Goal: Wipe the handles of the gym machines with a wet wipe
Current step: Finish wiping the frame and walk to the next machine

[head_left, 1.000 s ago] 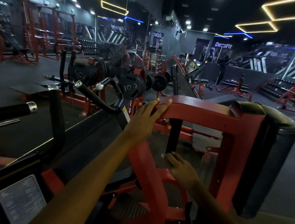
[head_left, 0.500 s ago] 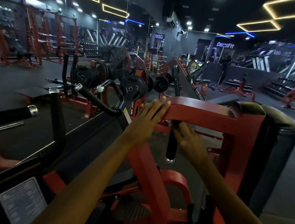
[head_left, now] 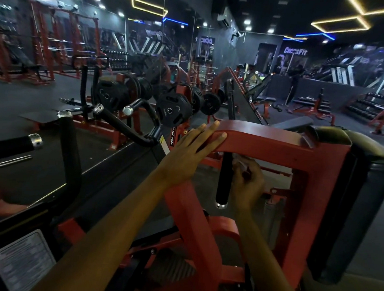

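Observation:
A short black handle (head_left: 224, 177) with a chrome end cap hangs down from the red frame (head_left: 269, 140) of the machine in front of me. My right hand (head_left: 247, 184) sits just right of the handle near its top, fingers curled round a pale wet wipe (head_left: 242, 163) that touches the grip. My left hand (head_left: 192, 152) rests flat on the frame's upper left corner, fingers straight over the top edge.
A black padded roller (head_left: 365, 205) stands on the right of the frame. Curved black handles (head_left: 128, 124) with chrome caps and another upright bar (head_left: 70, 156) lie to the left. Weight plates (head_left: 173, 110), benches and red racks fill the floor beyond.
My right hand has climbed from the handle's lower end to its top, sliding the wipe up the grip. My left hand has stayed on the frame.

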`<state>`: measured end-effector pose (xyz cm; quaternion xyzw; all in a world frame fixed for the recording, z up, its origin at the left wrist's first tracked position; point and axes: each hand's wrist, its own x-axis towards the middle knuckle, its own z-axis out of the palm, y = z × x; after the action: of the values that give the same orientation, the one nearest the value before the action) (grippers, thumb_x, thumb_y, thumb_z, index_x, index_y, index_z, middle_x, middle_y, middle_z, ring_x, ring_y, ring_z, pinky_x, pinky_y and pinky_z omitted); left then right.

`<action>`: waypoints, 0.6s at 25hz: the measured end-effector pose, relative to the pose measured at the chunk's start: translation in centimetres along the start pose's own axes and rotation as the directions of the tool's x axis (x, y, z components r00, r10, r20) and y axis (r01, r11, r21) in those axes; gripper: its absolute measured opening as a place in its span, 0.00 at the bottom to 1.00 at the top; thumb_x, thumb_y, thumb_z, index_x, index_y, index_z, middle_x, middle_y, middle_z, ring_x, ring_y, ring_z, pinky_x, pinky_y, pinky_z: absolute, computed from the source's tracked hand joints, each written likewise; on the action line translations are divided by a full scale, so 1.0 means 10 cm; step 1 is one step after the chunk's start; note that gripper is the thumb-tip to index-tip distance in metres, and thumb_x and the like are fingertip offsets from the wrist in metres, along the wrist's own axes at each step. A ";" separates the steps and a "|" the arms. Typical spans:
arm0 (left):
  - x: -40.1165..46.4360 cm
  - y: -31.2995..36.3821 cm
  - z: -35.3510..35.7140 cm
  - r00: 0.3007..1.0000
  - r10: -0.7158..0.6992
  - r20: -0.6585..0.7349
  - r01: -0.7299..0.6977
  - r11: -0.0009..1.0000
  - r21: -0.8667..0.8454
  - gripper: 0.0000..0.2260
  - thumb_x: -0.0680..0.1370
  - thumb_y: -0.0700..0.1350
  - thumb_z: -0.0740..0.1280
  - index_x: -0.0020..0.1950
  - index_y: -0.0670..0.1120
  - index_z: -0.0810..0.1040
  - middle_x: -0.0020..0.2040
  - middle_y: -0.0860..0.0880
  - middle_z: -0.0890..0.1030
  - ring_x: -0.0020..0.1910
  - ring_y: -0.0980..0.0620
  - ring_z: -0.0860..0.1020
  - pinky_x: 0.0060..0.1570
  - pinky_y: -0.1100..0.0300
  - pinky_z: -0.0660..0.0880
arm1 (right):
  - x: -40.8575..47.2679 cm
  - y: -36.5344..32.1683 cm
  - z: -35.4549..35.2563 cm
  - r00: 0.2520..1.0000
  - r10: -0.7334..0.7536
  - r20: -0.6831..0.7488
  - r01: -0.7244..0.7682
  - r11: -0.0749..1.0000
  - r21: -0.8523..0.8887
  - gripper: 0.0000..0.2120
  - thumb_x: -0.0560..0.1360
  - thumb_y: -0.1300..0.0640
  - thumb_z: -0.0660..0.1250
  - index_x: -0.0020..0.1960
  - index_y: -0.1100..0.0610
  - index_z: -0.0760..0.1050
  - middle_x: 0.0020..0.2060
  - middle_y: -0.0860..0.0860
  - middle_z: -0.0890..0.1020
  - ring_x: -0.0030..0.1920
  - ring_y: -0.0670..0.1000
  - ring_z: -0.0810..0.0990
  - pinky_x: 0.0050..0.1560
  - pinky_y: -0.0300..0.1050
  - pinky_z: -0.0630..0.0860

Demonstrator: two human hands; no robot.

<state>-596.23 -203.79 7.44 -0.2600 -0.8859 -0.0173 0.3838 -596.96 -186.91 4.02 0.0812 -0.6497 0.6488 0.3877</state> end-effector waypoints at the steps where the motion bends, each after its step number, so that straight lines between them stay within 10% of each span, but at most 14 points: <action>1: 0.00 0.01 0.00 1.000 0.003 -0.013 -0.003 1.000 -0.002 0.45 0.71 0.26 0.62 0.78 0.53 0.44 0.79 0.48 0.45 0.77 0.41 0.48 0.74 0.44 0.50 | -0.05 0.02 -0.03 0.998 -0.053 0.020 0.054 0.997 -0.048 0.08 0.70 0.72 0.68 0.47 0.65 0.80 0.46 0.57 0.82 0.48 0.54 0.81 0.49 0.39 0.77; 15: -0.01 0.04 -0.01 0.999 -0.006 -0.035 0.005 1.000 -0.025 0.44 0.71 0.26 0.62 0.78 0.53 0.46 0.79 0.48 0.46 0.77 0.41 0.51 0.73 0.41 0.56 | -0.56 0.46 -0.38 0.990 0.115 0.086 -0.079 0.937 -0.339 0.09 0.69 0.75 0.66 0.40 0.64 0.79 0.34 0.51 0.79 0.35 0.49 0.79 0.35 0.21 0.67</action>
<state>-595.87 -203.53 7.37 -0.2618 -0.8795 -0.0339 0.3960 -594.39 -185.05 -3.55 0.0159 -0.7732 0.5421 0.3287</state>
